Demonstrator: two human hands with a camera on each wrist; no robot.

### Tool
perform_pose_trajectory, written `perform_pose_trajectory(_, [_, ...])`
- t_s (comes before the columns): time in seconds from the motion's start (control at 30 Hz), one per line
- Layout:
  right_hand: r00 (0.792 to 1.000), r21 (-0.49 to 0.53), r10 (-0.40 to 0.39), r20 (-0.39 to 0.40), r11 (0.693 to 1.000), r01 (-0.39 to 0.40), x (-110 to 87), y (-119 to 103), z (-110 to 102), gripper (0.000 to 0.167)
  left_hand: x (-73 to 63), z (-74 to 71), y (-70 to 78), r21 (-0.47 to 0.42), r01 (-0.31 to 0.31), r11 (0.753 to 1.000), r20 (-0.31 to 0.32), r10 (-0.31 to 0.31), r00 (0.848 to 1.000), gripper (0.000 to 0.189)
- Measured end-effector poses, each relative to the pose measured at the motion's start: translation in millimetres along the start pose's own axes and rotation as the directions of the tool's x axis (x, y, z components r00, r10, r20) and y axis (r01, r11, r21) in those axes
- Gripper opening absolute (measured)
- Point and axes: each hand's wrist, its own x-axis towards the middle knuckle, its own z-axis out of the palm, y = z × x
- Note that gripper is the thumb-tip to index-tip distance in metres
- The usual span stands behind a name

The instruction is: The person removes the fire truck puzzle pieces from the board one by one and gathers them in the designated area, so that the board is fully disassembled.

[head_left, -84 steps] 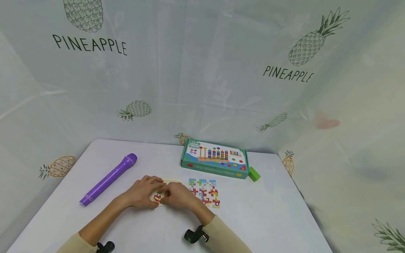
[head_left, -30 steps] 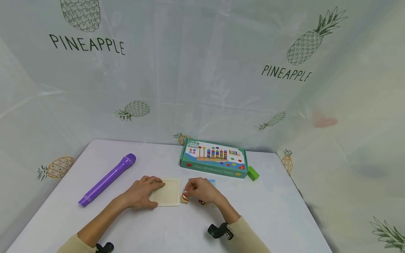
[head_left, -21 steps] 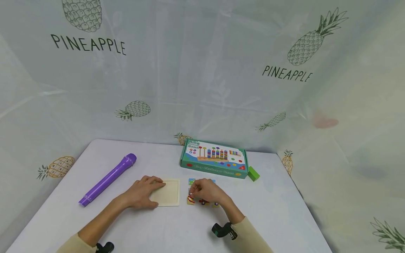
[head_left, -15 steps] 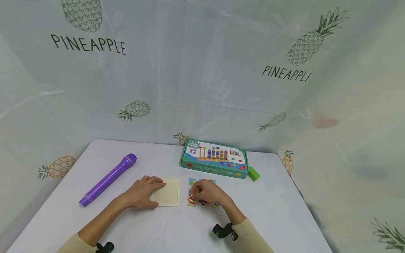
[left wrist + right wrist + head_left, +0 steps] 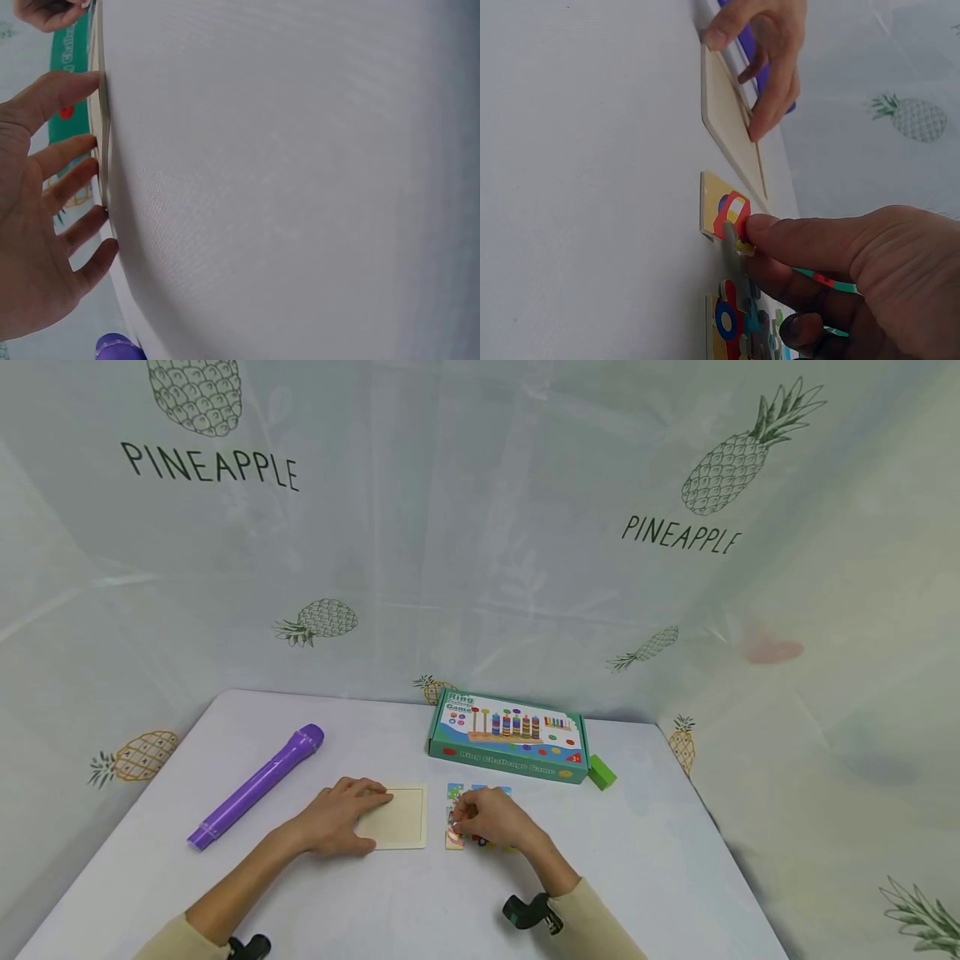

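Observation:
My left hand (image 5: 337, 818) rests on the left side of a pale wooden puzzle board (image 5: 403, 827), fingers spread. No pieces lie on the part of the board that shows. Just right of it, my right hand (image 5: 491, 818) pinches a jigsaw puzzle piece (image 5: 724, 204) between thumb and index finger. That piece is yellow with a red, white and blue print, low at the tabletop, at the near left corner of the other pieces. Several more puzzle pieces (image 5: 724, 319) lie in rows, partly hidden under the right hand.
Behind the pieces stands a green game box (image 5: 510, 735), with a green block (image 5: 602, 772) at its right corner. A purple tube (image 5: 255, 789) lies on the left of the white table (image 5: 360, 910). A pineapple-print curtain (image 5: 480, 527) hangs behind.
My right hand has moved off the board to the right, carrying the puzzle piece, and has lowered it beside the other pieces. The left hand stays on the board.

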Motion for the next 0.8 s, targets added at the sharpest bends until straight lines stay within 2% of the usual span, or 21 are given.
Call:
perform_pose_trajectory(0.6, [1.0, 0.011, 0.008, -0.007, 1.0, -0.008, -3.9, 0.1, 1.2, 0.005, 0.7, 1.1, 1.8, -0.007, 0.002, 1.0, -0.001, -0.002, 1.0, 0.073])
perform_pose_trajectory(0.8, [1.0, -0.023, 0.011, -0.018, 1.0, -0.012, -5.2, -0.4, 1.2, 0.005, 1.2, 1.7, 3.0, -0.009, -0.003, 1.0, -0.003, 0.003, 1.0, 0.073])
